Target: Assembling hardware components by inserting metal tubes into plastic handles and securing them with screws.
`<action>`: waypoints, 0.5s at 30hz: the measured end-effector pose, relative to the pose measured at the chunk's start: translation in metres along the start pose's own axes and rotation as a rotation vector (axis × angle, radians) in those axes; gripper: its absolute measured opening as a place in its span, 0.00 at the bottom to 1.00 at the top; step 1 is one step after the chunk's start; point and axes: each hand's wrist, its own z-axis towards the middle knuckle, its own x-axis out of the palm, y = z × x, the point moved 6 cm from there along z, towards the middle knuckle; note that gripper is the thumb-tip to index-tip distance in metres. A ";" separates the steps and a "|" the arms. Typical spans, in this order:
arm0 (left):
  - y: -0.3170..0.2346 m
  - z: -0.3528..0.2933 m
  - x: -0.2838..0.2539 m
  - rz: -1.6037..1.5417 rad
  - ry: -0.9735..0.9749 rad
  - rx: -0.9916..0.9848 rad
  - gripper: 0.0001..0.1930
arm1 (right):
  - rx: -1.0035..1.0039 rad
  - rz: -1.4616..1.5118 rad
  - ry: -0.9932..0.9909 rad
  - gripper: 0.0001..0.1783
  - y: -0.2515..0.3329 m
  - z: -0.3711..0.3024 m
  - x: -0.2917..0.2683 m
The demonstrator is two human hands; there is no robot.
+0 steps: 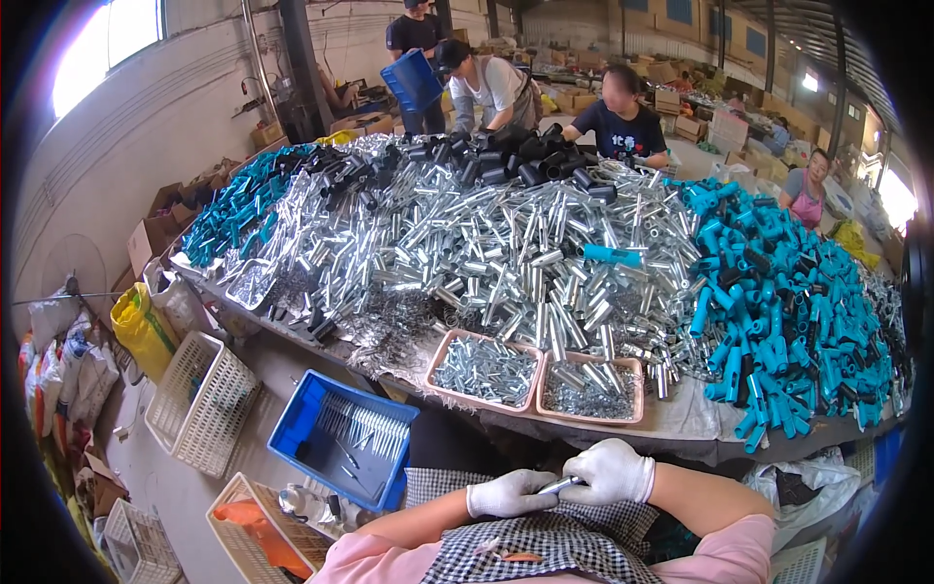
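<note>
1. The left hand (pixel 508 493), in a white glove, has its grip clenched on one end of a small metal tube (pixel 561 483).
2. The right hand (pixel 613 471), also gloved, grasps the tube's other end.
3. The tube sits over the lap, below the bench (pixel 681 420) edge.
4. Two pink trays (pixel 532 375) of small metal parts sit just beyond.

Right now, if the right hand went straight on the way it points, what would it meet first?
The right hand points left, so it would meet the left hand first; both already hold one small metal tube.
</note>
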 end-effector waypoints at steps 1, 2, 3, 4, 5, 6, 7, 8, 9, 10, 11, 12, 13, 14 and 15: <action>0.001 0.000 0.000 0.000 0.001 0.001 0.13 | 0.001 -0.001 0.000 0.18 0.000 0.000 0.000; 0.002 0.001 0.001 -0.012 -0.006 0.008 0.13 | 0.001 0.001 -0.004 0.18 -0.001 -0.001 -0.001; 0.003 0.001 0.001 -0.025 -0.012 0.013 0.13 | 0.003 0.005 -0.008 0.18 -0.001 -0.001 0.000; 0.003 0.001 0.001 -0.026 -0.010 0.013 0.13 | 0.006 0.005 -0.008 0.18 -0.001 -0.001 0.000; 0.002 0.001 0.000 0.000 -0.010 0.018 0.12 | 0.000 0.002 -0.009 0.18 -0.002 -0.001 -0.001; 0.001 0.001 0.000 0.024 -0.008 0.023 0.12 | -0.003 0.000 -0.009 0.19 -0.002 -0.001 -0.001; 0.001 0.002 0.000 0.022 -0.002 0.022 0.12 | 0.003 0.003 -0.010 0.19 -0.001 0.000 -0.003; 0.003 0.001 -0.001 -0.010 -0.003 -0.015 0.12 | 0.033 0.002 0.016 0.20 -0.002 0.002 -0.003; 0.003 0.001 -0.002 -0.041 -0.004 -0.052 0.12 | 0.061 0.002 0.042 0.21 -0.004 0.002 -0.002; -0.003 0.002 -0.003 -0.027 -0.016 -0.026 0.12 | 0.040 0.007 -0.004 0.19 -0.006 0.002 -0.001; -0.006 0.000 -0.006 -0.068 -0.020 -0.065 0.12 | 0.068 0.032 -0.028 0.19 -0.006 0.003 -0.003; -0.010 -0.002 -0.008 -0.108 -0.027 -0.104 0.12 | 0.093 0.056 -0.050 0.19 -0.007 0.004 -0.005; -0.005 -0.003 -0.012 -0.193 -0.048 -0.102 0.11 | 0.120 0.133 -0.093 0.19 -0.011 0.005 -0.003; -0.005 -0.006 -0.021 -0.093 -0.094 -0.086 0.11 | 0.141 0.221 -0.182 0.21 -0.013 0.008 -0.005; 0.002 -0.011 -0.029 -0.182 -0.166 -0.120 0.11 | 0.190 0.279 -0.187 0.27 -0.014 0.010 -0.007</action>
